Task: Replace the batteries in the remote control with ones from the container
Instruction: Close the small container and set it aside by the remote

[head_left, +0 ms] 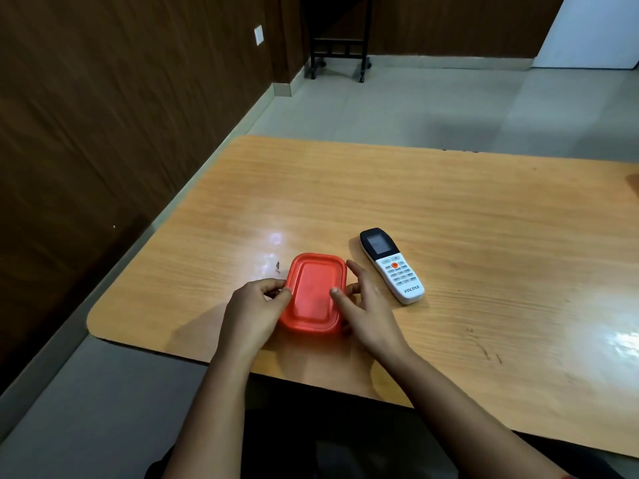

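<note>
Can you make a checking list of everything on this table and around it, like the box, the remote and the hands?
Surface: wooden table, glossy, with scuff marks near its right front edge.
Job's things: red container, lid on; white and black remote control lying face up, to the right of it, untouched.
Clutter: small dark speck left of the container.
Hands: left hand and right hand grip the container's two sides.
Cables: nothing seen.
Surroundings: brown wall panels, pale tiled floor, black wheeled stand at the back.
</note>
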